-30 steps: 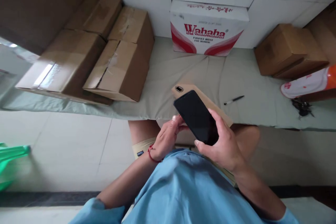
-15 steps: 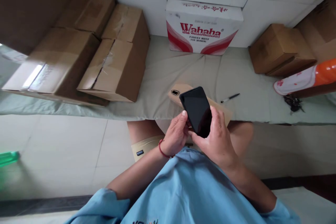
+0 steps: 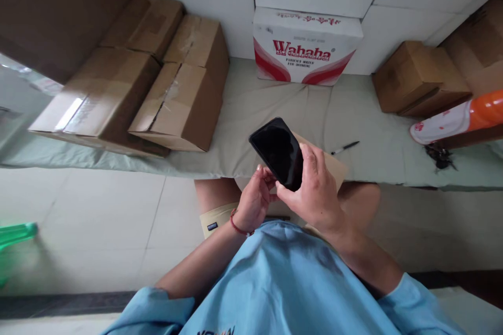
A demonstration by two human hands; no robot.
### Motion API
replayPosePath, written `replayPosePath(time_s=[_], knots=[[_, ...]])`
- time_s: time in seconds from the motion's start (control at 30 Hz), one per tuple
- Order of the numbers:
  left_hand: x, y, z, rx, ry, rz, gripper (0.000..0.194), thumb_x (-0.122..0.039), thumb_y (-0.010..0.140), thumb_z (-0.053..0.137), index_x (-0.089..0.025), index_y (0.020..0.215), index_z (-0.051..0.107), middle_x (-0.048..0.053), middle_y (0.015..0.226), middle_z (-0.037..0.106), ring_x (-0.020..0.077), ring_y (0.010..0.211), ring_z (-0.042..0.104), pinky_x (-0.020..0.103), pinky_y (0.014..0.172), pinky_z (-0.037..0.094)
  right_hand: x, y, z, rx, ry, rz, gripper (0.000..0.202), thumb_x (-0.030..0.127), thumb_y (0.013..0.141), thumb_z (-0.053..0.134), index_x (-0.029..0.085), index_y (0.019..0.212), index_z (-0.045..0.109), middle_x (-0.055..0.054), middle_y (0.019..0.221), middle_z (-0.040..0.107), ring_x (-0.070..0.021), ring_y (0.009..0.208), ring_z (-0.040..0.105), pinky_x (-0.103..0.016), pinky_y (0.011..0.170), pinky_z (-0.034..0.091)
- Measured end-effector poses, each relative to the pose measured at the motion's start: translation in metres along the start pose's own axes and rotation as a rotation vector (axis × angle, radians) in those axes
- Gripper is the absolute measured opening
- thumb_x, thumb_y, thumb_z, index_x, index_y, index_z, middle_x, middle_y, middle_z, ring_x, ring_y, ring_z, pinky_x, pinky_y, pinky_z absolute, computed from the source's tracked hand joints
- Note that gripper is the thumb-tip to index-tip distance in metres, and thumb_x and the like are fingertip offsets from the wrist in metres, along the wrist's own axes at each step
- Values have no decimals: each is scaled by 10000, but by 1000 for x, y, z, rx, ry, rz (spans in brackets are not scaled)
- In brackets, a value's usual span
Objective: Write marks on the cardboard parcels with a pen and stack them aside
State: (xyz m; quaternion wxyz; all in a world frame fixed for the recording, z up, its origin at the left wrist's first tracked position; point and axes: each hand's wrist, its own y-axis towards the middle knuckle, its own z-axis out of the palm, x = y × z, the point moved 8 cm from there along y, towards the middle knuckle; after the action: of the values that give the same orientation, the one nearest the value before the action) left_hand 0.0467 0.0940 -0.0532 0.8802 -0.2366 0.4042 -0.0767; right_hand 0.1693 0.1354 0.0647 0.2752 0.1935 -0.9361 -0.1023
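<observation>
A black smartphone (image 3: 277,151) is tilted in front of me, its dark screen facing up. My right hand (image 3: 316,186) grips its right edge and lower corner. Close by the phone's lower left edge is my left hand (image 3: 254,196), a red cord around its wrist. Its fingers are curled in with the thumb near the fingertips; whether they pinch something small there I cannot make out. Under the phone and right hand lies a flat beige thing (image 3: 336,167), mostly covered. A pen (image 3: 345,147) rests on the cloth to its right.
Cardboard boxes (image 3: 173,110) stand at the left of the cloth-covered surface (image 3: 239,110). A white and red Wahaha carton (image 3: 302,55) stands against the wall. On the right are a smaller cardboard box (image 3: 408,78), an orange and white cylinder (image 3: 451,118) and keys (image 3: 440,156). Something green (image 3: 18,233) shows at the lower left.
The phone has moved left and slightly up and tipped further left, covering the beige thing's dark-windowed end. My left thumb has come off the phone's edge, and the hand has shifted slightly left.
</observation>
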Motion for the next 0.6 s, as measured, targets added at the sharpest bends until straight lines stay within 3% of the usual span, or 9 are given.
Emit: replayPosePath(time_s=[0.2, 0.5, 0.6], knots=[[10, -1, -17, -70, 41, -79, 582, -767, 793, 836, -212, 919, 711, 46, 923, 734, 203, 834, 697, 273, 607, 595, 1, 3, 4, 15, -15, 25, 897, 318, 806, 779, 184, 1593, 369, -227, 1475, 588, -422, 1327, 660, -573, 943, 679], [19, 0, -22, -111, 130, -165, 519, -694, 797, 839, -200, 895, 715, 41, 859, 722, 171, 752, 665, 234, 565, 560, -1, 2, 2, 15, 22, 27, 879, 347, 838, 778, 166, 1595, 370, -243, 1478, 576, -425, 1355, 632, -584, 1000, 652], [23, 0, -19, -91, 147, -216, 561, -728, 807, 822, -183, 877, 713, 55, 868, 721, 162, 734, 662, 222, 545, 540, -10, 3, -8, -16, 47, 33, 841, 370, 836, 781, 170, 1566, 413, -228, 1460, 572, -397, 1330, 630, -545, 1002, 643]])
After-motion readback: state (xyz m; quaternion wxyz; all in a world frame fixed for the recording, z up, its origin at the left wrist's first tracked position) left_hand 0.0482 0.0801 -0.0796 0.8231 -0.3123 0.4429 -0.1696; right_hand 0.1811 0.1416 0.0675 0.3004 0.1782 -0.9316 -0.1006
